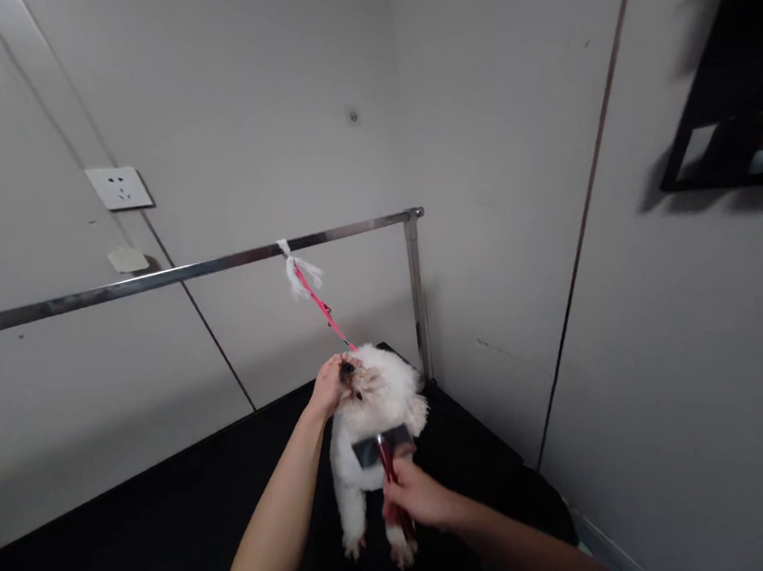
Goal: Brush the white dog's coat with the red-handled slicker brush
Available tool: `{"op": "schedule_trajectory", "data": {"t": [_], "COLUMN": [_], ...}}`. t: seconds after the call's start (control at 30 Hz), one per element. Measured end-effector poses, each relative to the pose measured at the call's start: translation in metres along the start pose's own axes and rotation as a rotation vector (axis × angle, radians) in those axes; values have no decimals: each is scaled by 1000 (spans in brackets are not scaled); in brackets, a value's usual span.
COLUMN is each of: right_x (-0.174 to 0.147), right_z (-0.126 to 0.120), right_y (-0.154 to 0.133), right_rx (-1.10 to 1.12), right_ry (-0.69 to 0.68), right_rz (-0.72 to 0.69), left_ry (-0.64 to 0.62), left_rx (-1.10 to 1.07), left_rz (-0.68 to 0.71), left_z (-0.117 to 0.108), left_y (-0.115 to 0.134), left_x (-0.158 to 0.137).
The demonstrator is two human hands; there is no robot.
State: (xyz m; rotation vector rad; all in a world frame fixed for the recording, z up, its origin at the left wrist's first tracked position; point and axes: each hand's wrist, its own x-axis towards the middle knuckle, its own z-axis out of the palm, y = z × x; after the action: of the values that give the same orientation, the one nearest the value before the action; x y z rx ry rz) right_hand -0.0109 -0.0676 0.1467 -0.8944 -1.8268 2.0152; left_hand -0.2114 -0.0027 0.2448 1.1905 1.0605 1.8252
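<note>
A fluffy white dog (390,382) stands facing me on the black tabletop (175,525), its head tilted to one side. My left hand (327,386) is closed at the dog's muzzle, its fingers partly hidden behind it. In my right hand (414,495) is a slicker brush (385,446) by its dark red handle. The wide brush head is at the dog's chest, just below its face; I cannot tell whether the pins touch the coat. A pink leash (325,308) runs from behind the dog's head up to a white cloth tie (294,263).
The tie is knotted round a metal rail (216,265) that crosses behind the dog to an upright post (418,300). Grey walls (492,174) meet in a corner beyond. A socket (119,188) is at left, and a dark wall-mounted holder (725,122) at upper right.
</note>
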Motion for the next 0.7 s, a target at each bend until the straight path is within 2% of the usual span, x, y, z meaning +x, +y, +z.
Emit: {"op": "schedule_trajectory", "data": {"t": [0.07, 0.13, 0.2, 0.27, 0.33, 0.43, 0.5, 0.53, 0.57, 0.63, 0.7], "right_x": [-5, -6, 0, 8, 10, 2, -3, -2, 0, 9, 15], "right_z": [3, 0, -6, -11, -10, -3, -2, -4, -7, -12, -12], "right_y": [8, -6, -29, -38, -25, 6, 7, 1, -8, -21, -18], "right_rx": [31, 69, 95, 87, 74, 105, 141, 159, 178, 201, 181], "right_ry": [-147, -184, -60, 83, 127, -57, -178, -190, -153, 10, 128], "right_rz": [102, 23, -178, -251, -169, 55, 67, 11, -73, -223, -223], "left_ry": [-6, -57, -133, -195, -236, -260, -285, -315, -358, -462, -541], "left_rx": [-7, 12, 48, 46, -4, -103, -148, -152, -139, -90, -24], "left_rz": [-17, -30, -33, -40, -64, -142, -207, -239, -269, -316, -342], "left_z": [0, 1, 3, 4, 4, 3, 0, -2, -4, -9, -12], "left_y": [1, 4, 6, 7, 7, 8, 12, 14, 16, 20, 21], "left_x": [1, 3, 3, 3, 3, 3, 4, 6, 7, 11, 17]}}
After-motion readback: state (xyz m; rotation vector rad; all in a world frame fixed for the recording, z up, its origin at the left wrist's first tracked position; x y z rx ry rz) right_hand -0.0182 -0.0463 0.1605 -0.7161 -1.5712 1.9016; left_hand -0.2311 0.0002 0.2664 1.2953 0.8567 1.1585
